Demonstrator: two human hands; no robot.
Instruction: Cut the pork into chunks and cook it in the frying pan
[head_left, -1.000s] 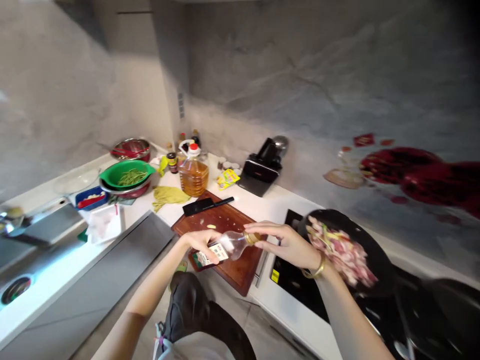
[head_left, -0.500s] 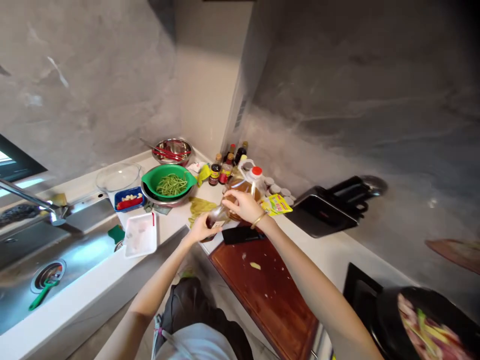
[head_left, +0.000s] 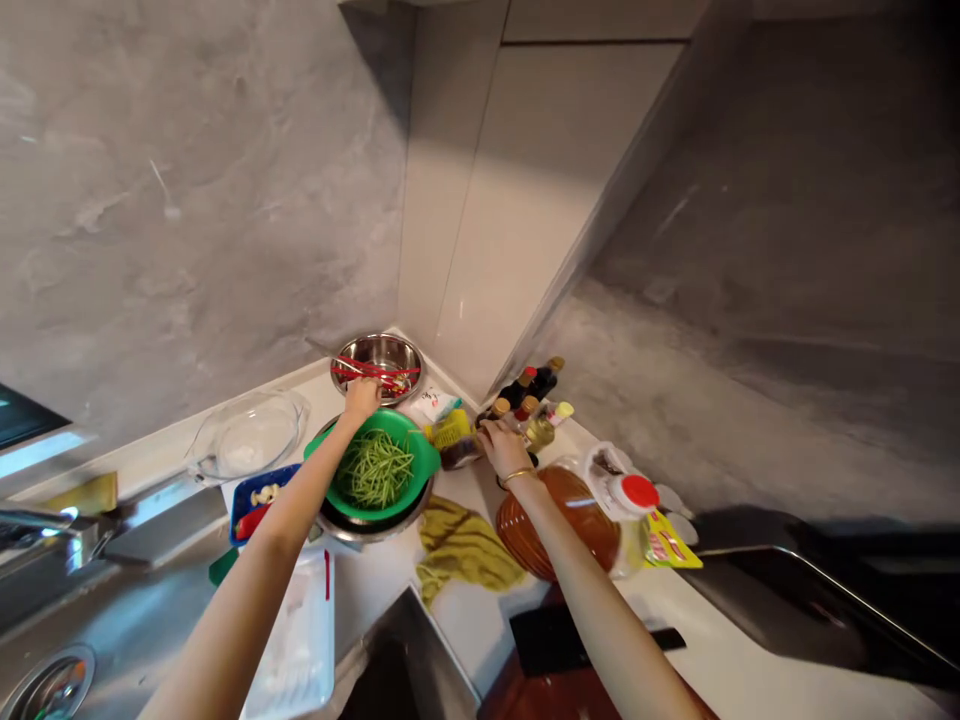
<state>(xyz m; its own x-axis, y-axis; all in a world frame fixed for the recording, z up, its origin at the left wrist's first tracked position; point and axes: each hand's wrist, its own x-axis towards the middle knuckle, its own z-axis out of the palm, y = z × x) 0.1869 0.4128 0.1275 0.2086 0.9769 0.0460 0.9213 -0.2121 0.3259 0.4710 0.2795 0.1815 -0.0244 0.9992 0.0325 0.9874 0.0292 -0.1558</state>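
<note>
My left hand (head_left: 363, 397) reaches over the green colander (head_left: 422, 455) to the near rim of a steel bowl (head_left: 411, 352). Its fingers are curled together beside red chopsticks (head_left: 397, 375) lying across that bowl; what they hold, if anything, is hidden. Long green beans (head_left: 379, 470) fill the colander, which sits in another metal bowl. My right hand (head_left: 504, 447), with a bracelet at the wrist, is closed round the neck end of a tilted dark glass bottle (head_left: 460, 454). That bottle is right of the colander, by a yellow packet (head_left: 450, 428).
Sauce bottles (head_left: 541, 380) stand in the corner, behind a large oil jug (head_left: 634, 495). A ribbed brown pot or lid (head_left: 555, 520), yellow cloth (head_left: 465, 550) and black-bladed knife (head_left: 547, 640) lie nearer. Left are a glass dish (head_left: 247, 435), blue tray (head_left: 240, 495), white tray (head_left: 300, 630) and sink (head_left: 150, 610).
My hands have parted. The left has let go of the glass bottle and moved to the steel bowl; the right has carried the bottle toward the corner. The view has turned left.
</note>
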